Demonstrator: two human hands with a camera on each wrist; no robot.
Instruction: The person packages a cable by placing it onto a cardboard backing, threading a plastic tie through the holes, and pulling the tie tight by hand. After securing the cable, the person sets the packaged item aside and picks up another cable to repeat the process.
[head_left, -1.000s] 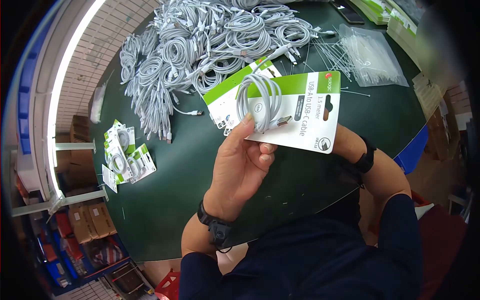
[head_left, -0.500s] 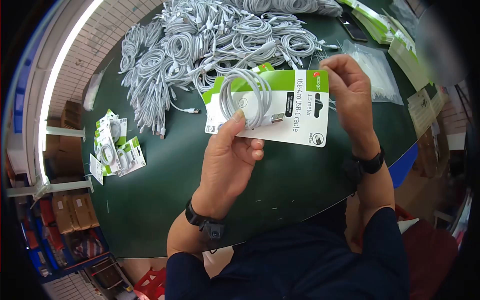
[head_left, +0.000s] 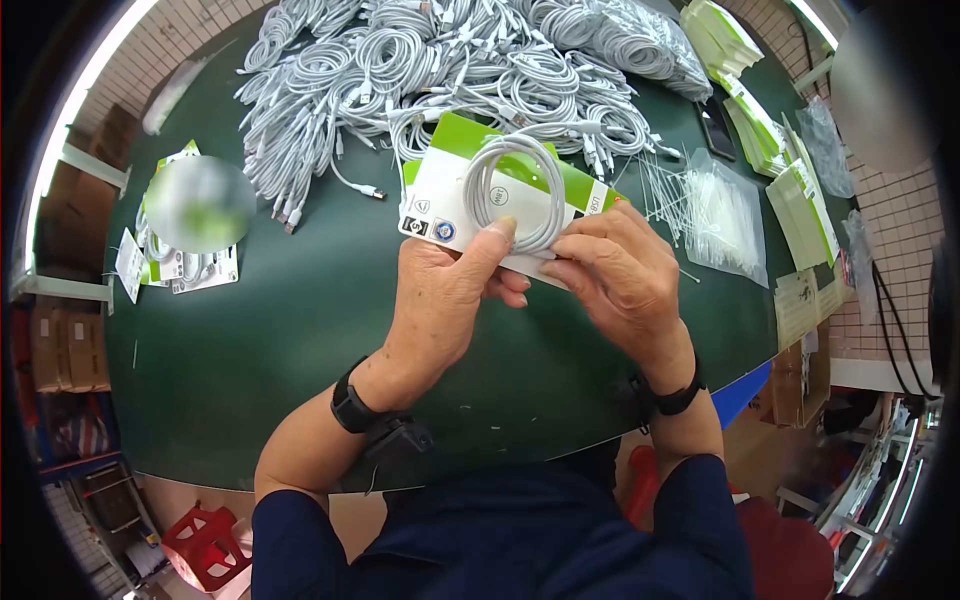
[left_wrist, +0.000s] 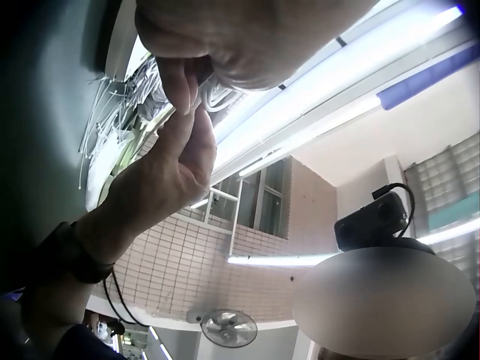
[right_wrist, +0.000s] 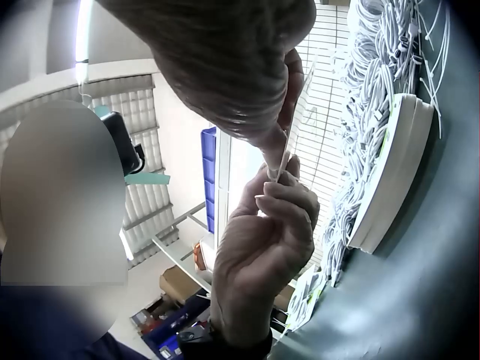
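Observation:
In the head view my left hand (head_left: 435, 300) holds a green and white packaging card (head_left: 440, 190), its thumb pressing a coiled grey USB cable (head_left: 480, 185) against the card's front. The fingers lie behind the card. My right hand (head_left: 625, 285) pinches the lower right of the coil with thumb and forefinger, hiding the metal plug there and covering part of the card's printed right end. Both hands meet at the card's lower edge. In the right wrist view the card (right_wrist: 300, 112) appears nearly edge-on between the hands.
A large heap of coiled grey cables (head_left: 400, 60) covers the back of the green table (head_left: 300, 370). A bag of white cable ties (head_left: 725, 215) and stacks of cards (head_left: 800, 210) lie at right. A phone (head_left: 716, 130) lies behind the bag. Carded cables (head_left: 205, 270) lie at left.
My right hand has come from beneath the card, past its right end, to the lower right of the coil. My left hand still holds the card, now turned differently. The head view has shifted.

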